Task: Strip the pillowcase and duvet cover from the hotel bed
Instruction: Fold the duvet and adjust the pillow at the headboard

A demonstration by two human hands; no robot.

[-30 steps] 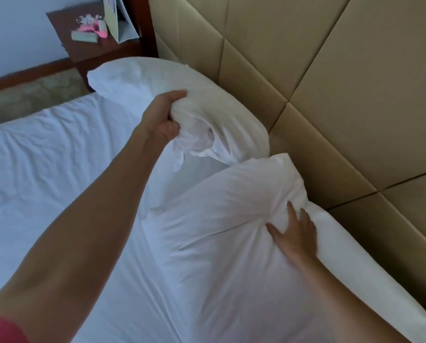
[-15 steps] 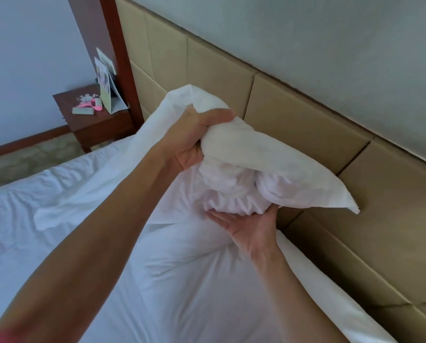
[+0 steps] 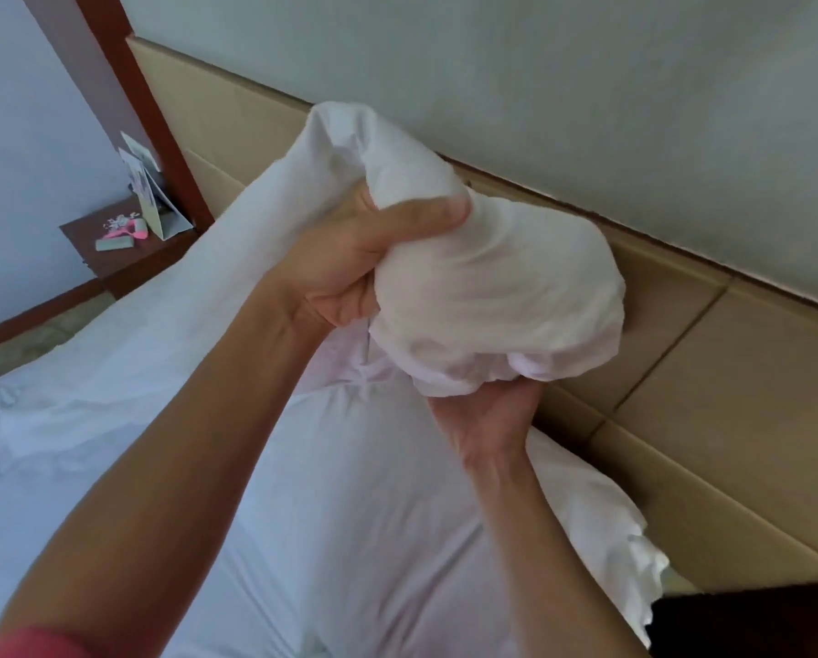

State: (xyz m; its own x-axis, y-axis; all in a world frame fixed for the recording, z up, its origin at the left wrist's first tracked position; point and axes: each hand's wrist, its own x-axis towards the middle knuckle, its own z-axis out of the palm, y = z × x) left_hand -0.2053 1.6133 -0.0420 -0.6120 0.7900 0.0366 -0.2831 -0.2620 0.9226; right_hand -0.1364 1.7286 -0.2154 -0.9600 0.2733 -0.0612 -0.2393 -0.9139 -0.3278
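The soft white pillow in its cotton pillowcase (image 3: 492,296) is lifted clear of the bed, up in front of the padded beige headboard (image 3: 711,372). The left hand (image 3: 350,258) is clamped hard round its bunched neck, thumb across the top, squeezing the filling into a rounded bulge. The right hand (image 3: 485,420) cups the gathered lower edge from beneath, fingers curled into the folds.

It looks light and yielding, limp fabric over springy stuffing, nothing fragile, though smooth cotton may slide under a loose hold. I'd judge the open hem by the right hand the best place to take it, pinching cloth alone while the other hand pins the filling.

Below lies a second white pillow (image 3: 397,515) on the creased white bed linen (image 3: 65,444). A dark wooden bedside surface (image 3: 127,258) carries a card and small pink items.
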